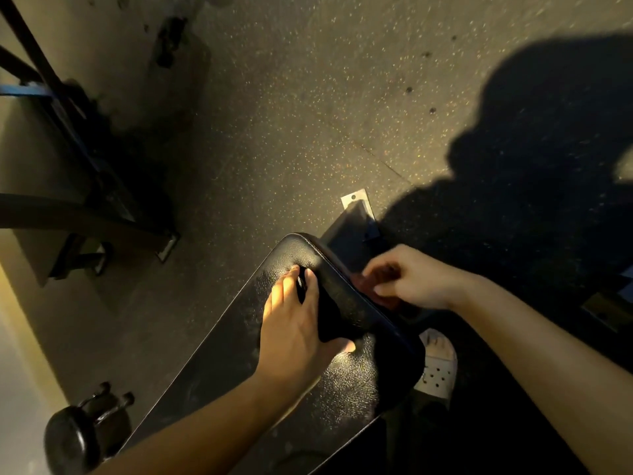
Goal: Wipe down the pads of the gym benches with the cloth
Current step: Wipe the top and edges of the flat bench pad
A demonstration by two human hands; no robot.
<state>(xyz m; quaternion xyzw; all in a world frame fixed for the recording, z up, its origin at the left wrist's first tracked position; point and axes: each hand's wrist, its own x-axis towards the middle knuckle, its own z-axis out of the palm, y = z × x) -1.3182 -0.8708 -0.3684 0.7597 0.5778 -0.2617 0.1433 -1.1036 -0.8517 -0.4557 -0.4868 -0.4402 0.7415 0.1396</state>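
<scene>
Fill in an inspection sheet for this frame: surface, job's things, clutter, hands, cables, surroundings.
Surface: black bench pad, textured, pale smears showing.
Job's things: reddish cloth against the pad's right edge.
Clutter: dumbbell at lower left; white shoe beside the pad.
Hands: left hand flat on the pad; right hand grips the cloth.
Cables: nothing seen.
Surroundings: speckled floor; dark equipment frame at left.

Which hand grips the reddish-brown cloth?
The right hand, pinching the reddish-brown cloth beside the black bench pad; the left hand rests flat on top.
</scene>
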